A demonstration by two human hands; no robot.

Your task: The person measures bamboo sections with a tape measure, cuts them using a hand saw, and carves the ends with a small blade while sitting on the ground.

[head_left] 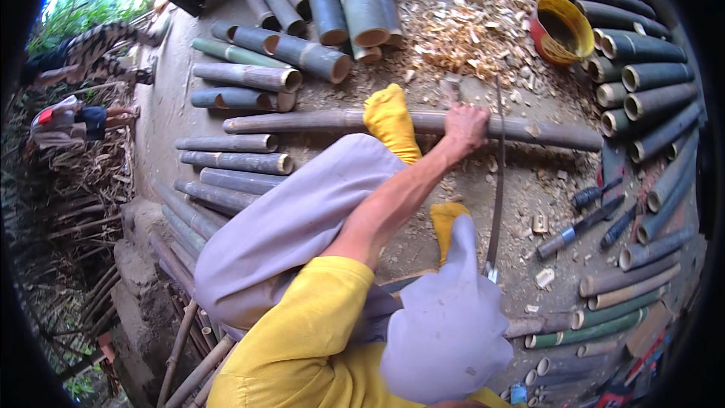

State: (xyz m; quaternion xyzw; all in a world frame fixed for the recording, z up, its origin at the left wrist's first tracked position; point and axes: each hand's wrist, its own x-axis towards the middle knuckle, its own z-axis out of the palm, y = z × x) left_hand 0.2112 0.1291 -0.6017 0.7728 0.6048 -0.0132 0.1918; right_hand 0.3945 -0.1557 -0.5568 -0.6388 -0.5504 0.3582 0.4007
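The left hand point(466, 125) is closed over a long bamboo pole point(302, 121) lying on the ground, pinned by a yellow-socked foot point(389, 121); the right hand is out of view. A curved saw blade point(498, 181) stands just beside the fingers. Should the pole roll, the blade could jump toward the hand.

Long bamboo pole point(325, 121) lies across mid-frame under a hand point(466, 127) and a foot point(389, 122), cut bamboo sections point(249, 75) stacked upper left and down the right edge, bucket point(563, 29) upper right, wood chips point(461, 26) behind the pole, hand tools point(581, 225) right of the knee.
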